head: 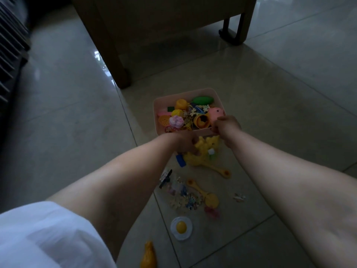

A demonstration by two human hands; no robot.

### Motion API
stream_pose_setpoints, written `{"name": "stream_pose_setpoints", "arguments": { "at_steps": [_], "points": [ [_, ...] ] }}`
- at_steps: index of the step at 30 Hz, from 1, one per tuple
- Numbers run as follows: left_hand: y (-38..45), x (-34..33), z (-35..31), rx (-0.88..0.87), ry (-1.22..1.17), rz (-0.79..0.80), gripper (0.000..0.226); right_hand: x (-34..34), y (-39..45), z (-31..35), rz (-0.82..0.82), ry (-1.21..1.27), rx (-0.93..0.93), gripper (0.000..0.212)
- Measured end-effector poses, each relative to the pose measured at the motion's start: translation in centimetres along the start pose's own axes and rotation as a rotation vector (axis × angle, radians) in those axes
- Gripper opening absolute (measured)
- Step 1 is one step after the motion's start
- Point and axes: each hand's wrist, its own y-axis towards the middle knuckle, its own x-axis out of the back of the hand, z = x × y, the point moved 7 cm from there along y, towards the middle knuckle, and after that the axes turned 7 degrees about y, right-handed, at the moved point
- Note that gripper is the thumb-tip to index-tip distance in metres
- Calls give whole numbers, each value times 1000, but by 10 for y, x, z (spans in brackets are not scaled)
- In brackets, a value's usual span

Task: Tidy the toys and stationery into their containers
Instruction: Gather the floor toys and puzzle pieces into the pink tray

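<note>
A pale pink bin (157, 111) stands on the floor tiles, filled with several toys: a green one (202, 99), a pink pig (216, 113), yellow cups. Just in front of it lies a clear bag of yellow toys (204, 151). My left hand (185, 142) is closed on the bag's left side. My right hand (225, 124) is closed at the bag's top, by the bin's near rim. On the floor nearer me lie yellow spoons (204, 192), puzzle pieces (183, 198), a toy fried egg (181, 227) and a yellow toy drumstick (148, 256).
A wooden chair's legs (116, 60) (231, 29) stand behind the bin. A dark slatted piece of furniture (9, 55) runs along the left. A few loose puzzle pieces (239, 197) lie to the right. The scene is dim.
</note>
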Motion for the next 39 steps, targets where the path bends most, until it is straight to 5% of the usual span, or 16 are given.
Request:
{"name": "stream_pose_setpoints", "arguments": {
  "at_steps": [4, 8, 10, 12, 14, 17, 23, 28, 32, 39],
  "points": [
    [-3, 27, 13, 57, -179, -91, 31, -2, -8, 0, 60, 16, -51, 24],
    [-7, 45, 33, 130, -671, -137, 37, -2, -9, 4, 27, 125, 5, 20],
    [-8, 55, 42, 139, -902, -252, 39, 2, 1, 1, -4, 62, 34, 32],
    [-7, 71, 54, 118, -1051, -465, 28, -1, 1, -3, 45, -95, 61, 21],
    [-13, 80, 62, 191, -1029, -601, 15, -10, -21, -7, 164, -298, 90, 15],
    [-28, 78, 75, 478, -718, -661, 28, -24, -35, -30, 345, -824, 124, 30],
    [-30, 59, 76, 593, -455, -506, 34, -25, -43, -74, 369, -1222, 122, 61],
    [-31, 56, 72, 592, -389, -488, 34, -43, -49, -56, 568, -895, 181, 9],
    [-29, 53, 74, 570, -380, -479, 33, -53, -46, -21, 549, -437, 192, 10],
    [-32, 35, 86, 526, -324, -499, 30, -76, -24, 48, 333, -136, 279, 29]
  ]
}}
